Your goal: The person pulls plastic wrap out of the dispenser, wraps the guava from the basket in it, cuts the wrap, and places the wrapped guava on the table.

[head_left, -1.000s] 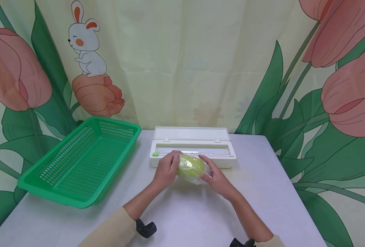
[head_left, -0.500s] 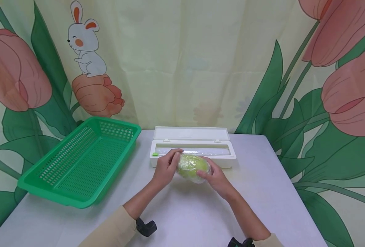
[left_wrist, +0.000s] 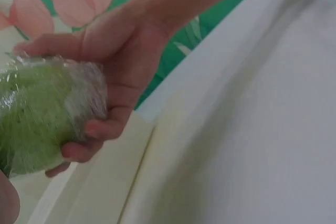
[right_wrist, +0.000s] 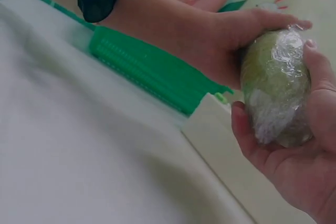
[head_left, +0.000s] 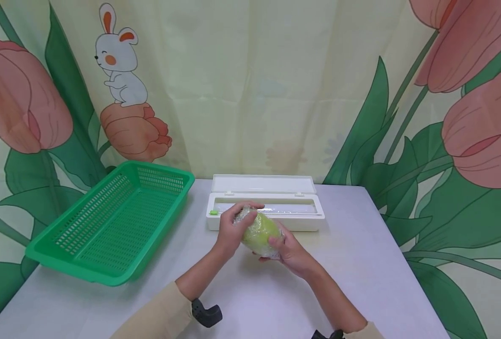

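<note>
A pale green oval fruit (head_left: 261,235), wrapped in crinkled cling film, is held tilted above the table by both hands. My left hand (head_left: 233,228) grips its upper left end, thumb across the top and fingers over the far side. At the lower right end my right hand (head_left: 292,252) holds it, thumb on top and fingers curled underneath. The right wrist view shows the wrapped fruit (right_wrist: 278,87) between both hands, with bunched film at its lower end. In the left wrist view the right hand's fingers (left_wrist: 105,128) cup the filmed end.
Just behind the hands stands a white cling film box (head_left: 267,223), lid raised, with a film roll inside and a green slider at its left. A green plastic basket (head_left: 136,268) sits on the left of the white-covered table (head_left: 360,263). A printed curtain (head_left: 250,94) hangs behind.
The fruit has turned from nearly level to tilted, its right end lower. My left hand has shifted further over its upper end, while the right hand's fingers have come underneath.
</note>
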`<state>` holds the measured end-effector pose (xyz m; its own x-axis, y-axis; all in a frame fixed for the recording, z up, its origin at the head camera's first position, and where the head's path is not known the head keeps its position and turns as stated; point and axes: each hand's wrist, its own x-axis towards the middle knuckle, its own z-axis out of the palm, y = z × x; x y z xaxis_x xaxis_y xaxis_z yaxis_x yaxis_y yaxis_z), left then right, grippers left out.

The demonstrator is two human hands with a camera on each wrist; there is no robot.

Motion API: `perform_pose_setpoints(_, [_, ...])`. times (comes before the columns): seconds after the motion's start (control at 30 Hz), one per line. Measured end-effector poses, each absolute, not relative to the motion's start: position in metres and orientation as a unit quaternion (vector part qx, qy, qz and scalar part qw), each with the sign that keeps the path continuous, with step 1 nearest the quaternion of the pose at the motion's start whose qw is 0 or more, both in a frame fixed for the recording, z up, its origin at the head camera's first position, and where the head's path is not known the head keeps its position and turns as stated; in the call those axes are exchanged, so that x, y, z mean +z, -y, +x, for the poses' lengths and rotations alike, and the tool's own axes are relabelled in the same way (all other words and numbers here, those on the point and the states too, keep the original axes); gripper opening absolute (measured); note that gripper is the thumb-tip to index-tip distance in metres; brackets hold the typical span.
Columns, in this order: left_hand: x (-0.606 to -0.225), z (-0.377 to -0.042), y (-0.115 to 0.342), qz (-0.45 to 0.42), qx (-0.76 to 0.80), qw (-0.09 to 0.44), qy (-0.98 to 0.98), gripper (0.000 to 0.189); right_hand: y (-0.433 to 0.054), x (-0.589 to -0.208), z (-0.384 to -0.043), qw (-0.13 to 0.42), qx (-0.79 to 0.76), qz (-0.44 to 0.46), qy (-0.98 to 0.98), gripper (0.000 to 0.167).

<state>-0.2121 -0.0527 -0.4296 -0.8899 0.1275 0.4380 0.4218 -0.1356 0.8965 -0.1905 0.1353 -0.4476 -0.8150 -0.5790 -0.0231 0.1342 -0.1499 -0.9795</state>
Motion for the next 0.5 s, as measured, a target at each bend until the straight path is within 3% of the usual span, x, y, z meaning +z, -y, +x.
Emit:
perform_pose_setpoints(0.1, [-0.426,-0.211,0.050,-0.186,-0.723,0.118,0.655,0.018,-0.134,-0.446,-0.189,0.246,-0.736,-0.185,-0.603,0.056])
perform_pose_setpoints(0.33, [-0.421,-0.209,0.043,-0.236,-0.683,0.185,0.666,0.037,-0.124,-0.436,-0.187,0.224,-0.764,-0.105,-0.596,0.059])
perform_pose_setpoints(0.4, [-0.422,-0.210,0.043,-0.245,-0.674,0.181,0.672,0.039,-0.120,-0.435,-0.188,0.206,-0.772,-0.072,-0.597,0.056])
perform_pose_setpoints(0.5, [-0.422,-0.212,0.044,-0.231,-0.688,0.129,0.676,0.034,-0.118,-0.438,-0.189,0.152,-0.755,-0.052,-0.636,0.047])
